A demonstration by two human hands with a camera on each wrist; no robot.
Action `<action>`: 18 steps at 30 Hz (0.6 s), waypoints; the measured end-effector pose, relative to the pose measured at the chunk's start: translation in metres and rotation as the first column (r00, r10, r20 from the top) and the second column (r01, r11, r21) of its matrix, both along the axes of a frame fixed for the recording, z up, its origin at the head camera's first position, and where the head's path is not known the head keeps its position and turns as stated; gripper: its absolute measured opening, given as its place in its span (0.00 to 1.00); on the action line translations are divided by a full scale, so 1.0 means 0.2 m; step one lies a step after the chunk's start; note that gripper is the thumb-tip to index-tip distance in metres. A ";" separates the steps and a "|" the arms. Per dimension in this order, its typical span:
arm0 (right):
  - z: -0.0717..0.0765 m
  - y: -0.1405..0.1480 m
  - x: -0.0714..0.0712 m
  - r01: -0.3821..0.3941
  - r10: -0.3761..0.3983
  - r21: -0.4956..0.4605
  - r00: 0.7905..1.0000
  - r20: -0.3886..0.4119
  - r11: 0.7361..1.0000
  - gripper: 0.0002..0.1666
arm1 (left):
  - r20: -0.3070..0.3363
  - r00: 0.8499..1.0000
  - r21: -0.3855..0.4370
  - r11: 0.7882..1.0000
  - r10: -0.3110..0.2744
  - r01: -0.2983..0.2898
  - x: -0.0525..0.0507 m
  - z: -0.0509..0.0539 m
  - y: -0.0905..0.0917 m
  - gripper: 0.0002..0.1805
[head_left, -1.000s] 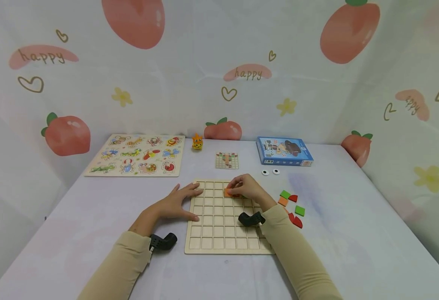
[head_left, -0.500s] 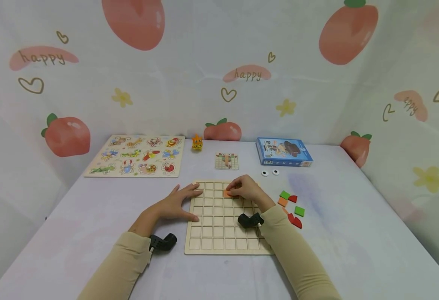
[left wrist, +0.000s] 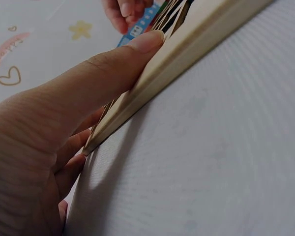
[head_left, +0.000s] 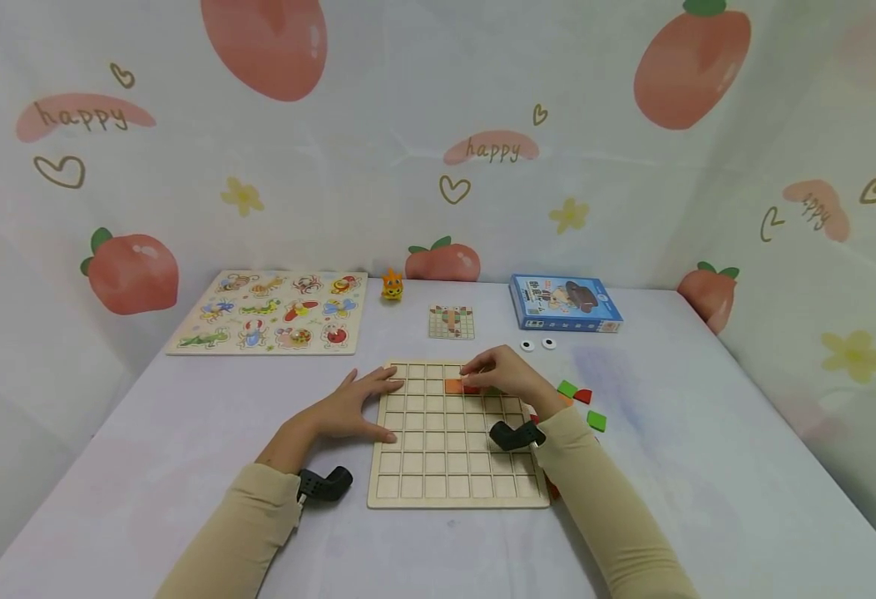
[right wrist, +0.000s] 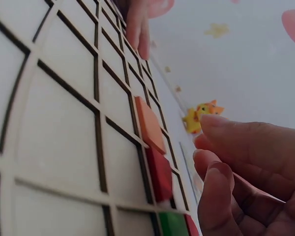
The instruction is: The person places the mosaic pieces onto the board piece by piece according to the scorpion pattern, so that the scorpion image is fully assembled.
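At the far left of the counter (head_left: 385, 553) lies an insect puzzle board (head_left: 303, 350), well apart from either hand. To its right, the wooden grid board (head_left: 435, 422) sits directly in front of the person, its left edge under the left hand (head_left: 348, 408). That hand's fingers are spread wide over the edge, and the left wrist view shows the thumb (left wrist: 147, 41) resting on the board's rim. Beyond the grid board stand a small orange and yellow figurine (head_left: 392, 286) and, right of it, a flat square pattern card (head_left: 451, 322).

The orange square tile (head_left: 453, 386) lies in the grid, one row in from the far edge, just left of the right fingertips. Beside it is a red tile (right wrist: 160, 174), partly covered by those fingers in the head view; the right wrist view shows a green tile (right wrist: 173, 224) next in line. The right hand (head_left: 511, 376) hovers there with its fingers bent and only narrowly parted from the thumb. They hold nothing and are apart from the tiles.

Farther right are two round eye pieces (head_left: 527, 345), a blue box (head_left: 566, 304) behind them, and loose red, green and orange tiles (head_left: 596, 421), some partly hidden by the right sleeve (head_left: 610, 507).
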State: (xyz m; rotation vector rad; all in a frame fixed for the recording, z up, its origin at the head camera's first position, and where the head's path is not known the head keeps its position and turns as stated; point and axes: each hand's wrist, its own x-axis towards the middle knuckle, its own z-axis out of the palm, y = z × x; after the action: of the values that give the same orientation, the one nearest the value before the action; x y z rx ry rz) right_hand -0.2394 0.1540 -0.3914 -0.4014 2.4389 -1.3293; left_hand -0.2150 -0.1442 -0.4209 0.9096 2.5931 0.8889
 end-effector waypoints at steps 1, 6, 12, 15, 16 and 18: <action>0.01 0.01 0.00 0.004 -0.004 0.008 1.000 0.001 1.000 0.15 | 0.001 1.000 0.000 1.000 0.002 -0.002 0.00 0.00 0.00 0.49; 0.04 0.09 0.01 0.044 -0.046 0.053 0.999 0.022 0.998 0.15 | 0.007 1.000 0.004 1.000 0.004 -0.004 0.00 0.00 0.00 0.49; 0.06 0.20 0.03 0.083 -0.081 0.105 0.996 -0.020 0.991 0.15 | 0.008 1.000 0.010 1.000 0.002 -0.002 0.00 0.00 0.00 0.48; 0.07 0.26 0.04 0.098 -0.095 0.105 0.995 -0.035 0.990 0.16 | 0.008 1.000 0.010 1.000 0.003 -0.004 0.00 0.00 0.00 0.49; 0.07 0.29 0.04 0.103 -0.100 0.095 0.994 -0.037 0.990 0.17 | 0.009 1.000 0.009 1.000 0.005 -0.005 0.00 0.00 0.00 0.49; 0.07 0.33 0.05 0.119 -0.117 0.084 0.992 -0.038 0.989 0.17 | 0.009 1.000 0.007 1.000 0.005 -0.005 0.00 0.00 0.00 0.49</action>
State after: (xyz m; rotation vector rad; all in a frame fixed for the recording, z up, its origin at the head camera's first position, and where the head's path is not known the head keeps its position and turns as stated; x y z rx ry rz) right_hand -0.2294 0.2198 -0.3782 -0.2626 2.5724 -1.2668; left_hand -0.2147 -0.1442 -0.4201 0.8988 2.5876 0.9016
